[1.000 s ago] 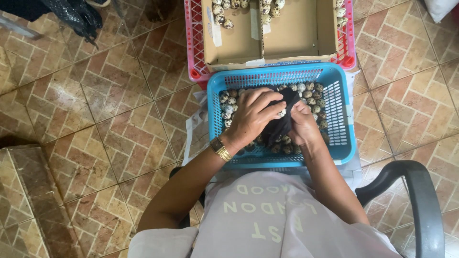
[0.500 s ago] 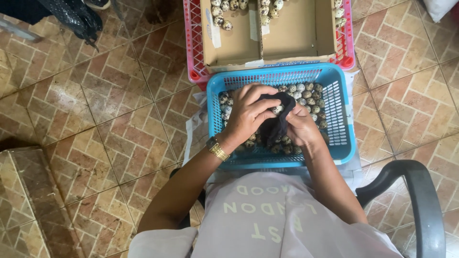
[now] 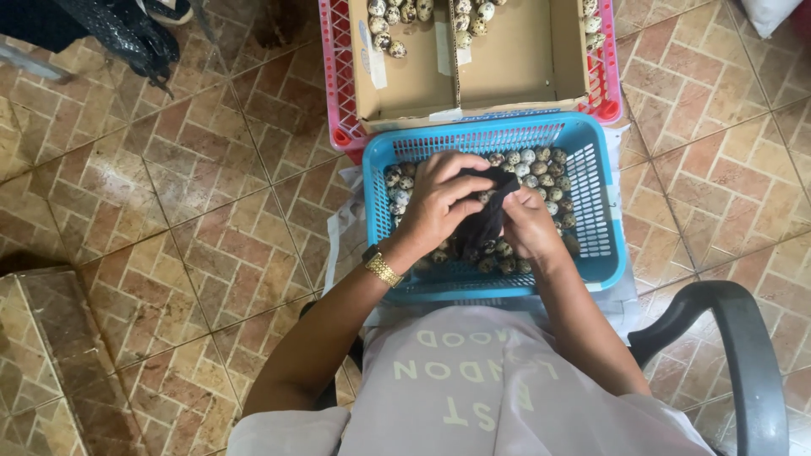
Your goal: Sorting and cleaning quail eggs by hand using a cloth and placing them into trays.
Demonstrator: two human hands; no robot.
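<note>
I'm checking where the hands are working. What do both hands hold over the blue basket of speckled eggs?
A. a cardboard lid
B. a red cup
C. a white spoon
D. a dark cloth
D: the left hand and right hand both grip a dark cloth above the speckled eggs in the blue basket.

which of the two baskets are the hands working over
The blue basket, nearest the person and full of speckled eggs. The pink one beyond it holds cardboard boxes.

We see glossy brown patterned floor tiles (image 3: 169, 211) everywhere, a dark chair armrest (image 3: 743, 355) at four o'clock, black netting (image 3: 110, 29) at eleven.
</note>
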